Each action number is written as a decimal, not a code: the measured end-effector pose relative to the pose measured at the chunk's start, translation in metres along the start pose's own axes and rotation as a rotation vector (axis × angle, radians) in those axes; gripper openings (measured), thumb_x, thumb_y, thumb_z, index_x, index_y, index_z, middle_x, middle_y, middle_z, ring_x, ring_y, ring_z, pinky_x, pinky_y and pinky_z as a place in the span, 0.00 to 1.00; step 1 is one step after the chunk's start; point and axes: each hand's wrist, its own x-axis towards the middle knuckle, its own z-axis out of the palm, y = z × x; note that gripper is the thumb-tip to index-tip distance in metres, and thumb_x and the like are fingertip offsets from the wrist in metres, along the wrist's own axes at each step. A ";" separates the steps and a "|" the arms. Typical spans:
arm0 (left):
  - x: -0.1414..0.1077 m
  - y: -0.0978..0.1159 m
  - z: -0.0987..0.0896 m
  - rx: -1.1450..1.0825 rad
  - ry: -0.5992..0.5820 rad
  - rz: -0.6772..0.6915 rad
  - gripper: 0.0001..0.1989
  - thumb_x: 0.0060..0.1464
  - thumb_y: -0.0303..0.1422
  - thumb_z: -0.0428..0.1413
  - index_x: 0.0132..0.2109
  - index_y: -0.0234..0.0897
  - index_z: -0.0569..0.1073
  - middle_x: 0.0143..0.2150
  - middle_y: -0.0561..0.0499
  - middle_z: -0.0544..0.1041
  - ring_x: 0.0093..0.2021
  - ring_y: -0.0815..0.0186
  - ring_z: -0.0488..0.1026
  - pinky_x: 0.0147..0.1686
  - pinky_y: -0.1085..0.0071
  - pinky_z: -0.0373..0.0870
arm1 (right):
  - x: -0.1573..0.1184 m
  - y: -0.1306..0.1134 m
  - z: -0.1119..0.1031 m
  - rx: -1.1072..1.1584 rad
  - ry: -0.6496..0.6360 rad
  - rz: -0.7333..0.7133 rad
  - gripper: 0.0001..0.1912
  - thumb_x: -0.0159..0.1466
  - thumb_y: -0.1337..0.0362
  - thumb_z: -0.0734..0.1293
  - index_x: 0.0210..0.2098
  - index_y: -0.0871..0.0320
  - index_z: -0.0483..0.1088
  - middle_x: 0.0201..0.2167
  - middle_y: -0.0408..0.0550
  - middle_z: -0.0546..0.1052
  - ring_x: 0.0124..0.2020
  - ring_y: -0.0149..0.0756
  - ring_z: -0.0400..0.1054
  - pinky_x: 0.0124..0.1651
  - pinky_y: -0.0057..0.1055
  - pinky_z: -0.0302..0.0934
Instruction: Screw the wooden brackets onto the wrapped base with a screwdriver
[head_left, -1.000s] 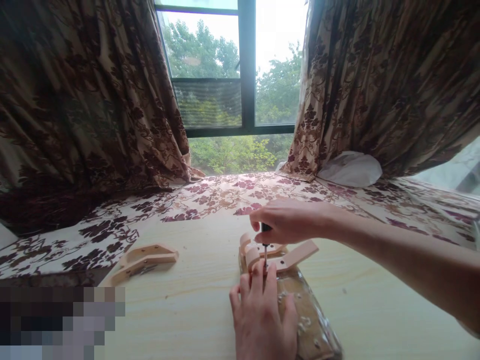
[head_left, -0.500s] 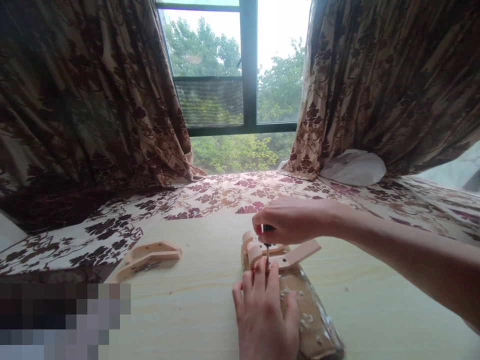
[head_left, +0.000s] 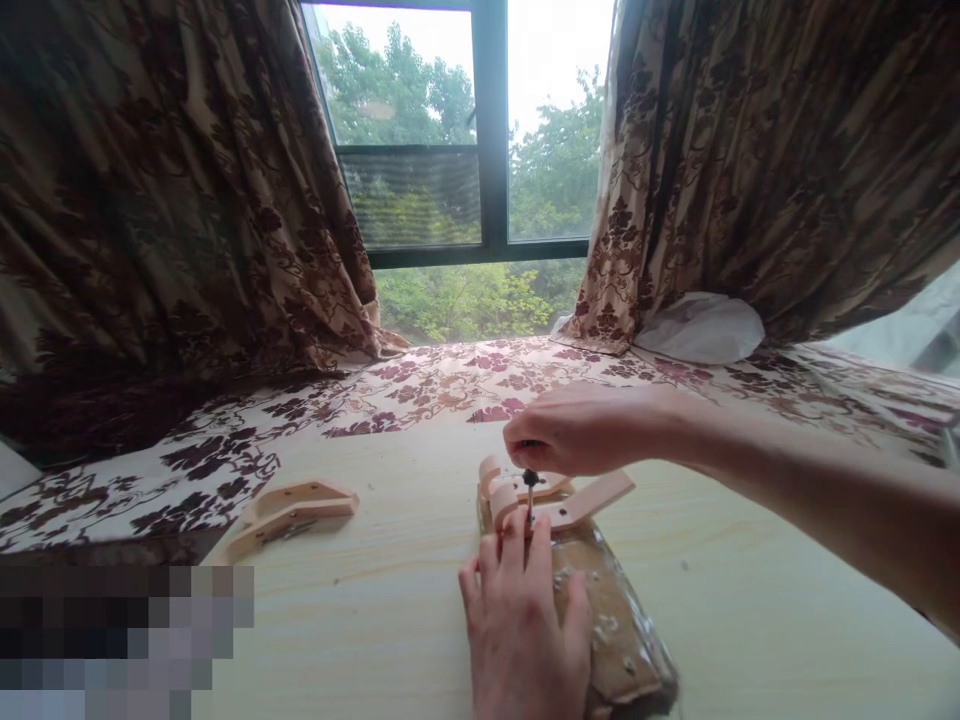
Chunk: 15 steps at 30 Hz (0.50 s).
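My right hand (head_left: 564,430) is closed round the dark handle of a screwdriver (head_left: 531,490), whose shaft points down at a pale wooden piece (head_left: 592,502). That piece has dark holes and an angled end, and rests on a brown block wrapped in clear film (head_left: 619,620). A second wooden piece lies just behind it. My left hand (head_left: 525,620) lies spread over the block's left side, its fingertips touching the near wooden piece beside the screwdriver tip. The tip itself is hidden by the fingers.
Two angled wooden pieces (head_left: 300,508) lie at the left of the pale board (head_left: 375,620). Behind are flowered cloth (head_left: 442,375), a white plastic bag (head_left: 701,328), curtains and a window.
The whole view has shifted slightly. My right hand has changed its hold on the screwdriver, and more of the dark part under the hand shows. My left hand keeps its place on the block.
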 end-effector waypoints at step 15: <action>0.001 0.002 -0.002 0.013 -0.010 0.003 0.23 0.54 0.33 0.49 0.57 0.43 0.67 0.60 0.53 0.67 0.56 0.58 0.62 0.55 0.56 0.55 | 0.002 0.008 0.004 0.051 -0.008 0.029 0.11 0.63 0.61 0.59 0.34 0.57 0.72 0.25 0.45 0.71 0.22 0.28 0.52 0.26 0.27 0.44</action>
